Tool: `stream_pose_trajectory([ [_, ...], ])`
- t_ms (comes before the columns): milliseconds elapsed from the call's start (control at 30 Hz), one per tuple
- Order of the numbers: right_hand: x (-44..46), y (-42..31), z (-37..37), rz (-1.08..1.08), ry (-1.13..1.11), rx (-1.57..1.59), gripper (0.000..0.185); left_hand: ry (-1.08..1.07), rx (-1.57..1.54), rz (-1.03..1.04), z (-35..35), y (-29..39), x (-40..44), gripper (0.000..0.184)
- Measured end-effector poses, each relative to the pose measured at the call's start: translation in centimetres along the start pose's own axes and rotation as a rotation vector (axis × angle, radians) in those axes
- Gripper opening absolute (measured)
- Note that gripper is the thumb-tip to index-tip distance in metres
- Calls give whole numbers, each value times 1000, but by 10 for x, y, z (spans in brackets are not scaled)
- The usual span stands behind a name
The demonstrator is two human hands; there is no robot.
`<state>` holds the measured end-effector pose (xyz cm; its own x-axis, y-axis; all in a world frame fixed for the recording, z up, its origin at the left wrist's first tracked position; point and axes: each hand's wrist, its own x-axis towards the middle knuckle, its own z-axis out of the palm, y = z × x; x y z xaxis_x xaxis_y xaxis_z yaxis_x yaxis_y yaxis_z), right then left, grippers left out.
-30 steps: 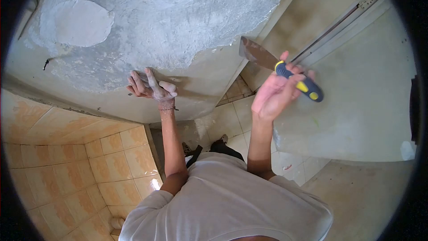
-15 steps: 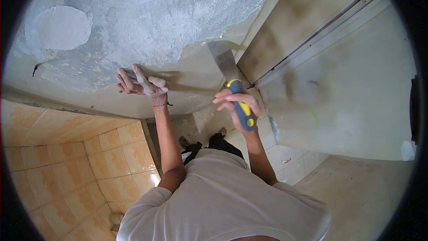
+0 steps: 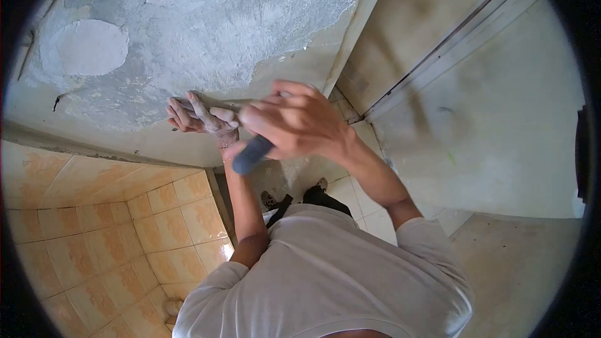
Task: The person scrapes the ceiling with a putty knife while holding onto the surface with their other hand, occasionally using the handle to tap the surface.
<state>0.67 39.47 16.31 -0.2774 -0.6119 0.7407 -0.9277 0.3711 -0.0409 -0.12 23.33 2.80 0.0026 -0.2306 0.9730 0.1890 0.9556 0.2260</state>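
Observation:
My left hand (image 3: 203, 116) is dusted with white powder and rests against the wall (image 3: 206, 31) at the lower edge of its grey-blue patch, fingers apart and holding nothing. My right hand (image 3: 291, 119), a little blurred, is closed round the putty knife (image 3: 253, 153), just right of my left hand. The butt of its dark handle sticks out below the fist toward my left wrist. The blade is hidden behind my right hand.
A round white patch (image 3: 94, 47) marks the wall at upper left. Orange-patterned tiles (image 3: 81, 238) cover the recess at lower left. A door (image 3: 419, 19) and its frame stand at upper right, beside a pale wall (image 3: 494, 119). Floor tiles show below my hands.
My right hand has swung left from over the floor to beside my left hand, turning the putty knife so its handle end points down-left. My left hand has stayed against the wall.

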Motion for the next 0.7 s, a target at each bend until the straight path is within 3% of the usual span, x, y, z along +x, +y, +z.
stream_pose_trajectory([
  [33,12,6,8,-1,1,2,29,-2,10,13,22,-18,8,61],
  [100,38,13,19,-210,136,-133,31,-7,27,41,46,-28,21,60],
  [200,63,6,15,-105,159,-107,29,-10,55,78,46,-3,23,58],
  [333,74,0,-8,-173,255,55,29,-15,115,118,34,-15,37,55],
  [567,65,13,18,-159,271,40,28,-67,227,177,51,19,56,51],
  [700,69,7,1,-177,168,21,24,-126,271,216,40,30,68,49],
])
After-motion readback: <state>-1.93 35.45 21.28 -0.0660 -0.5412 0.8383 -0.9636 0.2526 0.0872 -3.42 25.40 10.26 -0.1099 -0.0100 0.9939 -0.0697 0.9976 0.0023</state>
